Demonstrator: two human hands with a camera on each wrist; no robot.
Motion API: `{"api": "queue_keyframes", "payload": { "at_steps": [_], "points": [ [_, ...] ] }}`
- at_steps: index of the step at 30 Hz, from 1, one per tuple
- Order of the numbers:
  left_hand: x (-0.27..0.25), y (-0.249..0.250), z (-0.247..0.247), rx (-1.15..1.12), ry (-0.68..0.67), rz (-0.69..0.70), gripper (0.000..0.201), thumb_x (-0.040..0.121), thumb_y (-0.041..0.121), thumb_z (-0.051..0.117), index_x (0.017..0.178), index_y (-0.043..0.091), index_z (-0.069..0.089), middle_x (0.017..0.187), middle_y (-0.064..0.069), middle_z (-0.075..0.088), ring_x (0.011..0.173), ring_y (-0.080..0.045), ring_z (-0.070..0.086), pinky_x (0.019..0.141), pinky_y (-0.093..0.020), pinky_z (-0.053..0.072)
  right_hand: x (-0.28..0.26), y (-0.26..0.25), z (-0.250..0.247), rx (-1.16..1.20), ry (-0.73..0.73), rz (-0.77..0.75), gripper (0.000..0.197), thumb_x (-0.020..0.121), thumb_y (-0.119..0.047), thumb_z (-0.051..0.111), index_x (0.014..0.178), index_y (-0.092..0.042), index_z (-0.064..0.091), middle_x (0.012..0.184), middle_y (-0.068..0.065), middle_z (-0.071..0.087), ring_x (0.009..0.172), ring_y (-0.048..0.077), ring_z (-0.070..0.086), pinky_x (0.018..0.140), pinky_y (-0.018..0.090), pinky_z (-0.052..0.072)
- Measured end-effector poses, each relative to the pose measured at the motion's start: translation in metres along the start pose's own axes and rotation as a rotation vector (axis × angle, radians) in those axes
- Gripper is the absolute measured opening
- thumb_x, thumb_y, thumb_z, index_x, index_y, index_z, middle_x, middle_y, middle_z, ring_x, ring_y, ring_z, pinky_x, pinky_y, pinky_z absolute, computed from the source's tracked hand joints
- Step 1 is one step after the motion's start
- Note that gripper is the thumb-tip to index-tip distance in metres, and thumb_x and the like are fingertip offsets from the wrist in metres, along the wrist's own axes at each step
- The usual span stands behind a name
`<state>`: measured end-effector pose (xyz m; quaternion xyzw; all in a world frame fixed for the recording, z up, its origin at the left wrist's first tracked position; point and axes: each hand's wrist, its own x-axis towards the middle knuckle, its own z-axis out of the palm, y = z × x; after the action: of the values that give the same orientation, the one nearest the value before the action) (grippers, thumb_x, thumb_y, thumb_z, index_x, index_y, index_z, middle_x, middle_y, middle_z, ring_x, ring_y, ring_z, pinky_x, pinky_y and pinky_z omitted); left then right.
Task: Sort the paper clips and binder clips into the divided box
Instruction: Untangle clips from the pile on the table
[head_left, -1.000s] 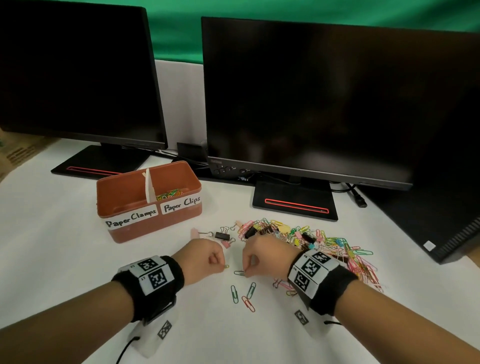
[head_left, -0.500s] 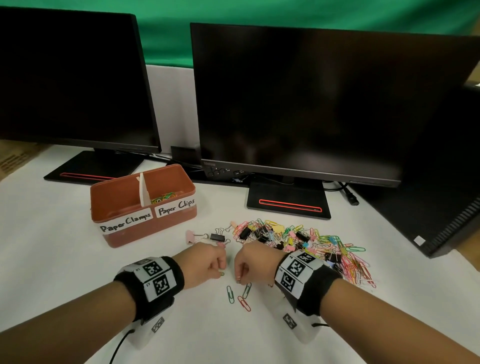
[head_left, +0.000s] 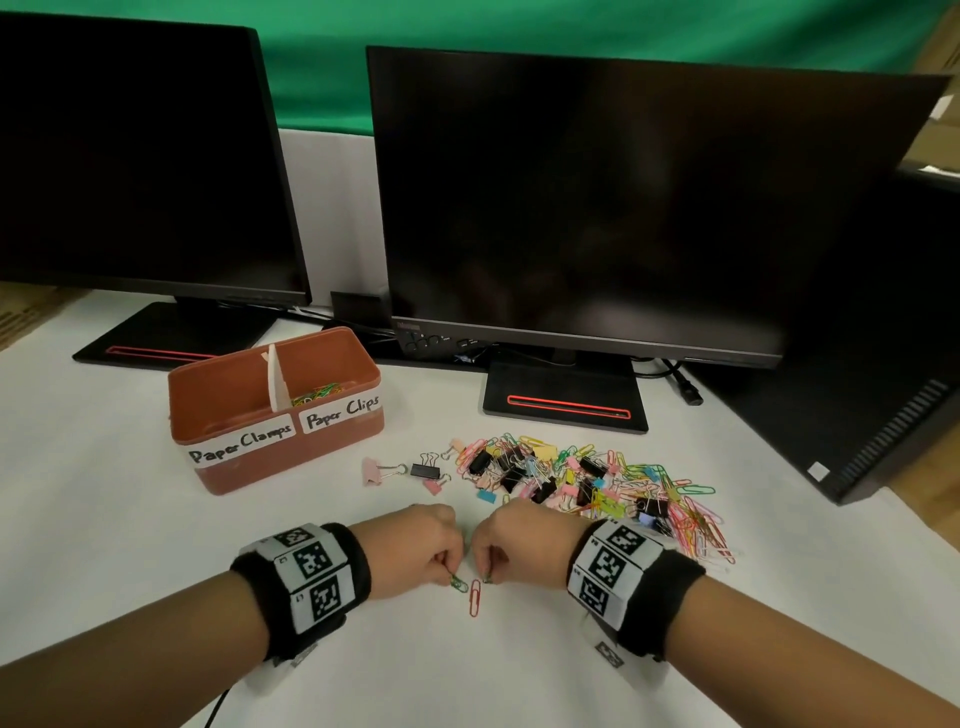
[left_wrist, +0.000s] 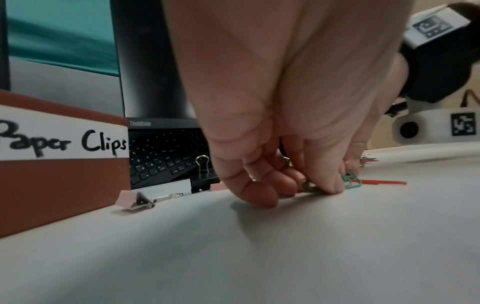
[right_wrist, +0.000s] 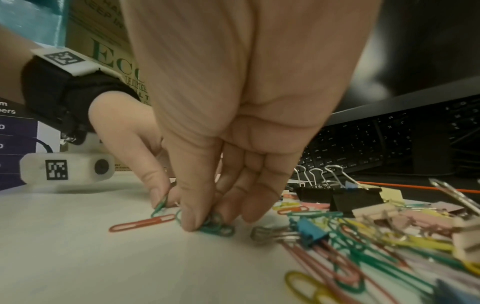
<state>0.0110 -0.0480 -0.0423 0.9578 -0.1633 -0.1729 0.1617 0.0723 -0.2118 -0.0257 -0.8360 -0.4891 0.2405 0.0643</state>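
My left hand (head_left: 450, 570) pinches a green paper clip (head_left: 458, 583) against the white table; the left wrist view shows its thumb and fingers curled round the green paper clip (left_wrist: 351, 182). Close beside it, my right hand (head_left: 488, 571) pinches a small bunch of green paper clips (right_wrist: 216, 226) on the surface. A red paper clip (head_left: 474, 597) lies loose between the two hands. The brown divided box (head_left: 291, 470) stands at the back left, labelled "Paper Clamps" and "Paper Clips"; coloured clips lie in its right compartment.
A mixed pile of paper clips and binder clips (head_left: 576, 478) spreads to the right of my hands. A pink binder clip (head_left: 373, 471) and a black binder clip (head_left: 426, 470) lie between the pile and the box. Two dark monitors (head_left: 597, 208) stand behind.
Both hands have drawn toward me and closer together onto the loose clips near the table's front. Each now pinches green clips; only the red one stays loose.
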Motion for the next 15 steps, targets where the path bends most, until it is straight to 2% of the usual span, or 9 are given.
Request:
{"api": "queue_keyframes", "payload": {
  "at_steps": [3,6,8,10,11,13,15],
  "points": [
    [-0.001,0.0,0.0,0.014,0.017,0.009,0.013,0.089,0.023,0.058,0.097,0.014,0.063,0.091,0.007,0.045,0.077,-0.007,0.044,0.067,-0.013,0.033,-0.004,0.001,0.0,-0.018,-0.007,0.029,0.024,0.086,-0.003,0.057,0.107,-0.004,0.068,0.105,0.011,0.071,0.098,0.024,0.063,0.078,0.024,0.043],
    [-0.004,0.0,-0.004,-0.077,0.056,0.019,0.01,0.087,0.021,0.061,0.095,0.016,0.063,0.086,0.009,0.053,0.066,0.002,0.046,0.062,-0.004,0.034,-0.01,0.006,-0.003,-0.043,-0.008,0.04,0.023,0.088,-0.006,0.055,0.106,-0.005,0.07,0.107,0.008,0.071,0.098,0.022,0.063,0.08,0.024,0.045],
    [-0.006,0.003,-0.007,-0.159,0.071,0.041,0.016,0.085,0.019,0.063,0.101,0.02,0.063,0.085,0.011,0.054,0.07,0.0,0.05,0.066,-0.007,0.04,-0.018,0.014,-0.01,-0.011,0.031,0.066,0.02,0.089,-0.01,0.058,0.103,-0.007,0.071,0.104,0.004,0.071,0.089,0.015,0.062,0.073,0.014,0.042],
    [-0.006,0.008,-0.01,-0.16,0.04,0.071,0.027,0.086,0.02,0.064,0.112,0.023,0.062,0.086,0.012,0.052,0.074,-0.002,0.05,0.071,-0.012,0.043,-0.029,0.026,-0.021,0.029,0.128,0.098,0.015,0.089,-0.015,0.061,0.098,-0.01,0.071,0.09,-0.007,0.066,0.074,0.001,0.054,0.065,0.002,0.033],
    [-0.005,0.01,-0.011,-0.128,0.012,0.089,0.03,0.086,0.021,0.064,0.115,0.025,0.061,0.087,0.012,0.051,0.073,-0.001,0.049,0.072,-0.013,0.043,-0.035,0.031,-0.026,0.037,0.176,0.12,0.013,0.088,-0.017,0.062,0.096,-0.011,0.072,0.083,-0.014,0.06,0.071,-0.004,0.05,0.064,0.002,0.033],
    [0.0,0.016,-0.009,-0.06,-0.043,0.132,0.031,0.086,0.022,0.063,0.117,0.025,0.061,0.088,0.011,0.05,0.07,0.0,0.047,0.069,-0.012,0.039,-0.046,0.042,-0.029,0.043,0.23,0.161,0.013,0.087,-0.019,0.064,0.096,-0.013,0.072,0.081,-0.015,0.054,0.074,-0.004,0.05,0.065,0.002,0.034],
    [0.005,0.02,-0.005,-0.02,-0.085,0.16,0.028,0.086,0.022,0.063,0.113,0.022,0.063,0.089,0.01,0.05,0.074,-0.005,0.048,0.066,-0.011,0.036,-0.054,0.045,-0.027,0.064,0.215,0.176,0.013,0.086,-0.018,0.066,0.095,-0.012,0.073,0.085,-0.012,0.058,0.076,0.0,0.054,0.065,0.002,0.036]
  ]
}}
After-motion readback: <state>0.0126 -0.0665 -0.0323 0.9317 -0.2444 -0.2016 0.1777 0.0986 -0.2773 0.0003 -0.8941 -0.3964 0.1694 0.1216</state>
